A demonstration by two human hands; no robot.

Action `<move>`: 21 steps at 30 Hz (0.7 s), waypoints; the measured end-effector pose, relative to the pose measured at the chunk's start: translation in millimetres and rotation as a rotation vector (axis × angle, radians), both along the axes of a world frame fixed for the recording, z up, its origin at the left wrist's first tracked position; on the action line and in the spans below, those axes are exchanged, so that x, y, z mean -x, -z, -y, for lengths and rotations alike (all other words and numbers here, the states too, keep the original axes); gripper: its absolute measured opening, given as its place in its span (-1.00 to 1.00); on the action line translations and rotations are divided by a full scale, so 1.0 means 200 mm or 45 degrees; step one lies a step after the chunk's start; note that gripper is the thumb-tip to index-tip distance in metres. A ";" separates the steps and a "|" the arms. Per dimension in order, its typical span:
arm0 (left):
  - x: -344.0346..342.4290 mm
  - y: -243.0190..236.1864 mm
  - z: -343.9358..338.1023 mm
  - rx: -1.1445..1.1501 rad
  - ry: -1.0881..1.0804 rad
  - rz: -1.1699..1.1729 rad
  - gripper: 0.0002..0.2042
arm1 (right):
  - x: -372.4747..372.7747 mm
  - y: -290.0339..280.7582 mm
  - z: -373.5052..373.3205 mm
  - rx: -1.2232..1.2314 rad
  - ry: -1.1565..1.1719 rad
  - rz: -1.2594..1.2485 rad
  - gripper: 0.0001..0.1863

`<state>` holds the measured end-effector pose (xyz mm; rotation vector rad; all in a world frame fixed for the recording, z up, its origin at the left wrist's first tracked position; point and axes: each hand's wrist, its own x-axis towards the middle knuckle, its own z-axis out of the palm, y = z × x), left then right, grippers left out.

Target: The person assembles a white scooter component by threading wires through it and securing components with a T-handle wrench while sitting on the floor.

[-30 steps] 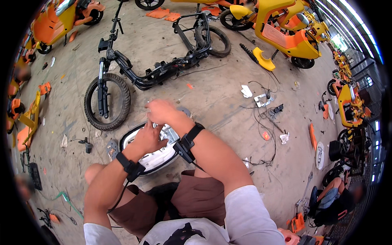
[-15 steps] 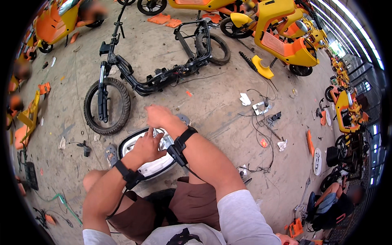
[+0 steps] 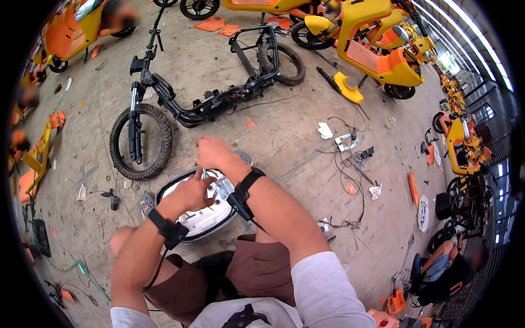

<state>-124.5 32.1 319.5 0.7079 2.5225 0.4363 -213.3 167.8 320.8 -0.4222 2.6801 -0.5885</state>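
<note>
A white oval shell with a black rim, like the underside of a scooter seat [image 3: 210, 217], lies in front of my knees. A metal bracket plate [image 3: 221, 188] sits on its right part. My right hand [image 3: 216, 154] is closed above the shell's far edge. Below it shows a short, thin metal tool shaft [image 3: 204, 174]; the grip is hidden by the fingers. My left hand [image 3: 190, 194] rests over the shell, palm down. Its thumb is spread away from the fingers, and its fingertips are beside the shaft. Black straps with small devices circle both wrists.
A stripped black scooter frame [image 3: 213, 106] with two wheels lies beyond the shell. Yellow and orange scooters [image 3: 372, 54] stand behind. Loose cables [image 3: 350, 180], a yellow fender [image 3: 348, 87] and scraps litter the floor at right. A person [image 3: 445, 270] sits at far right.
My left hand has shifted slightly left and up, and more of the bracket plate shows. The right hand stays over the shaft. The whole view has moved a little.
</note>
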 end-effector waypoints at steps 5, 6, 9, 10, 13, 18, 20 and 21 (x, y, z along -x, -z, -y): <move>0.03 -0.06 0.02 -0.007 0.018 0.120 -0.42 | -0.01 -0.03 -0.03 -0.078 0.062 0.002 -0.58; 0.04 -0.05 0.04 0.028 0.008 0.088 -0.40 | -0.02 -0.05 -0.04 -0.101 0.078 -0.004 -0.58; 0.08 -0.02 0.14 0.066 0.059 -0.079 -0.34 | 0.01 0.01 -0.16 -0.177 -0.036 0.118 -0.58; 0.09 -0.02 0.18 0.038 0.120 -0.179 -0.33 | 0.02 0.05 -0.19 -0.131 -0.059 0.120 -0.57; 0.08 -0.02 0.17 -0.101 0.171 0.022 -0.35 | 0.03 0.13 -0.28 -0.041 -0.101 0.134 -0.52; 0.05 -0.06 0.11 -0.136 0.146 -0.034 -0.42 | -0.01 0.04 -0.27 0.031 -0.188 0.188 -0.50; 0.06 -0.06 0.09 -0.234 0.103 -0.115 -0.48 | 0.01 0.07 -0.25 0.023 -0.195 0.181 -0.50; 0.07 -0.06 0.08 -0.252 0.025 -0.179 -0.52 | 0.01 0.08 -0.25 0.018 -0.195 0.177 -0.50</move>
